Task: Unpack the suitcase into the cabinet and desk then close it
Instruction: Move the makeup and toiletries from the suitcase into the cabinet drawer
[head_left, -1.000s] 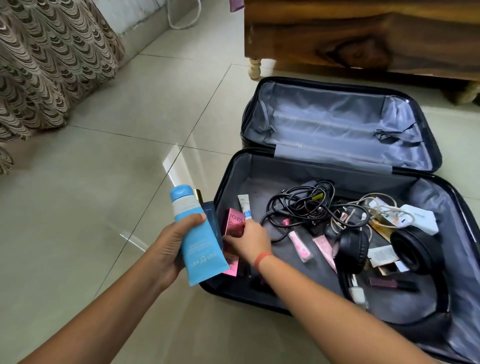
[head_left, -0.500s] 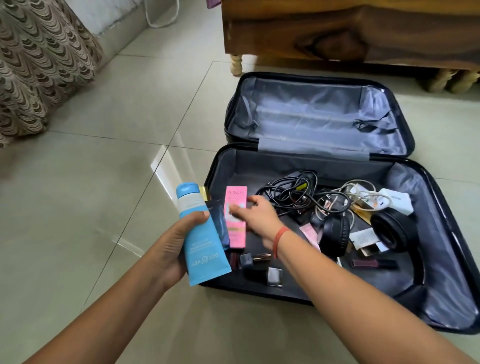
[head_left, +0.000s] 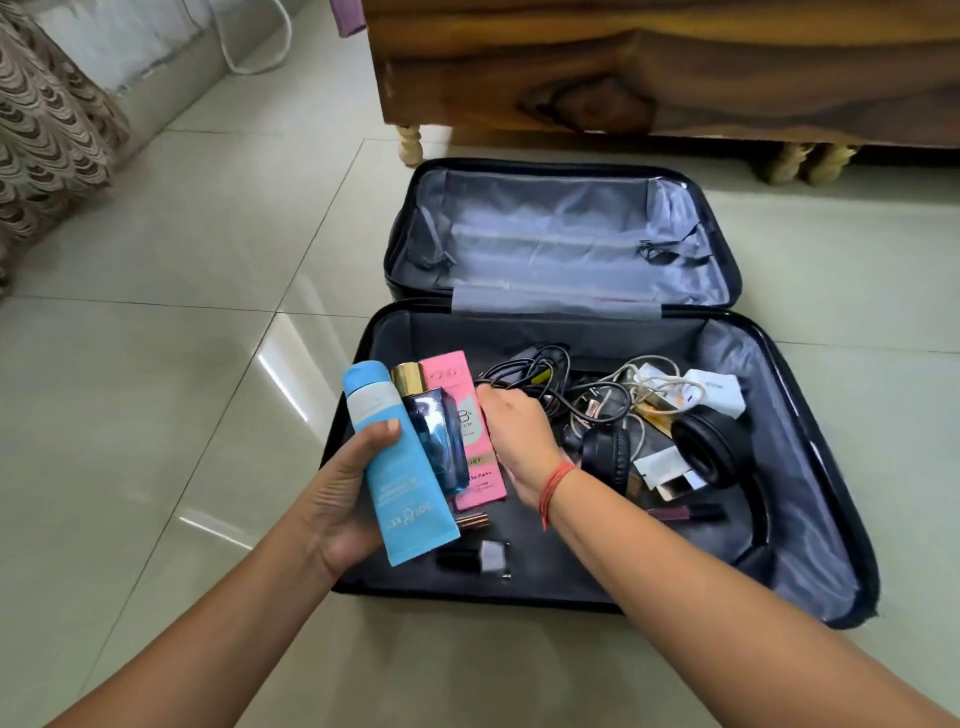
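The black suitcase (head_left: 810, 499) lies open on the floor, its grey-lined lid (head_left: 561, 244) flat behind it. My left hand (head_left: 337, 499) grips a light blue tube (head_left: 395, 467), with a dark blue perfume bottle (head_left: 436, 441) with a gold cap and a pink box (head_left: 457, 379) stacked against it. My right hand (head_left: 514, 436) is at the pink box's right edge, fingers curled on it. In the case lie tangled black cables (head_left: 540, 374), black headphones (head_left: 711, 447), a white charger (head_left: 717, 389), a small nail polish bottle (head_left: 493, 558) and a dark lipstick (head_left: 685, 513).
A wooden piece of furniture (head_left: 675, 67) on turned legs stands just behind the suitcase. A patterned curtain (head_left: 47, 140) hangs at the far left. Glossy beige floor tiles (head_left: 182, 364) spread to the left and front of the case.
My right hand lifted the pink box out of the case and set it beside the perfume bottle in my left hand. The view shifted closer.
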